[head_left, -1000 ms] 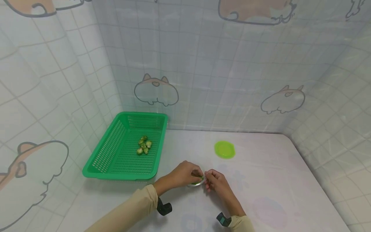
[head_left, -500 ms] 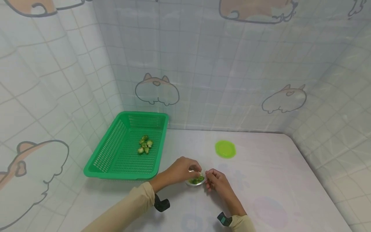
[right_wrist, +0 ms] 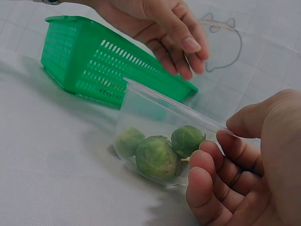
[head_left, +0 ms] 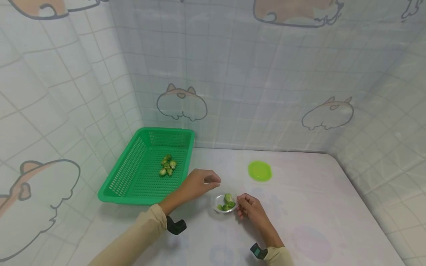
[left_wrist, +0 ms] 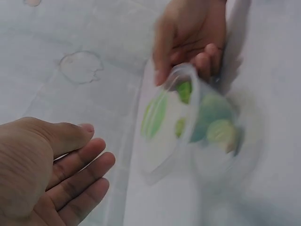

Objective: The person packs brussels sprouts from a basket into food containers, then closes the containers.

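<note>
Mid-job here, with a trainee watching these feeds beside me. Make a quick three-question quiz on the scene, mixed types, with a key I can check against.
1. Multiple choice: what does the right grip pinch?
A) the lime-green disc
B) the rim of the clear tub
C) a sleeve

2. True or false: the left grip holds nothing.

3. Fill in: the Brussels sprouts outside the tub lie in the ____.

Key:
1. B, between thumb and forefinger.
2. True; its fingers are loosely bent, with nothing between them.
3. Green basket.
</note>
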